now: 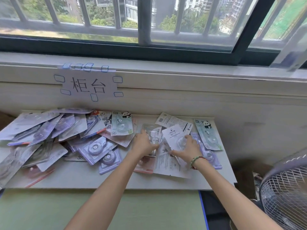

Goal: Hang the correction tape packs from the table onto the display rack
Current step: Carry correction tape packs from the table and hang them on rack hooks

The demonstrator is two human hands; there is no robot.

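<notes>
Correction tape packs [93, 146] lie strewn flat over the counter [93, 180], which spans the middle of the frame below the window sill. The larger heap fills the left half; a smaller cluster sits at centre right, directly under the hands.

Left hand [144, 143], at centre frame, reaches forward onto a clear-fronted pack [152, 131] whose long axis runs away from the viewer, toward the wall. The thumb lies along its near right edge and the fingers spread over its left side; it appears to be gripping the pack, though how far it is lifted cannot be told.

Right hand [187, 148], just to the right, rests on a white pack [174, 136] tilted slightly anticlockwise. Its fingers curl over the round clear blister while the thumb points left across the lower edge.

The two hands are near each other, each on its own pack, both packs lying just beyond the knuckles. A panda pack [207, 134] lies to the right of the right hand, untouched.

No display rack is in view. A paper sign [88, 84] is taped to the wall at upper left; a fan [285, 193] stands at lower right.
</notes>
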